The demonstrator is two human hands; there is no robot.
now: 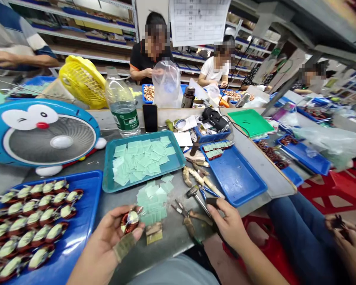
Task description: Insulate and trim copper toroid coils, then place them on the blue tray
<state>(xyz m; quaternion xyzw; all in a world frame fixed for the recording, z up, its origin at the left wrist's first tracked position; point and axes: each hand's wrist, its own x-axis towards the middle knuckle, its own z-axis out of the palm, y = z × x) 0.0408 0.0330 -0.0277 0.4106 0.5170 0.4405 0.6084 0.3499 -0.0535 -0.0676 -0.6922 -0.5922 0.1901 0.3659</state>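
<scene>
My left hand is closed on a copper-wound coil with a pale patch on its face, held above the table's near edge. Tape wraps the left thumb. Close beside it lie loose pale green square sheets and a small brownish-yellow block. My right hand is closed round the dark handle of a hammer, whose metal head points away to the left. Something dark, perhaps tape, covers a right fingertip. Pliers lie between the hands.
A blue tray of similar coils stands left. Behind are a teal tray of green sheets, a fan, a bottle and a phone. Another blue tray lies right. Co-workers sit opposite; another person's hands are at right.
</scene>
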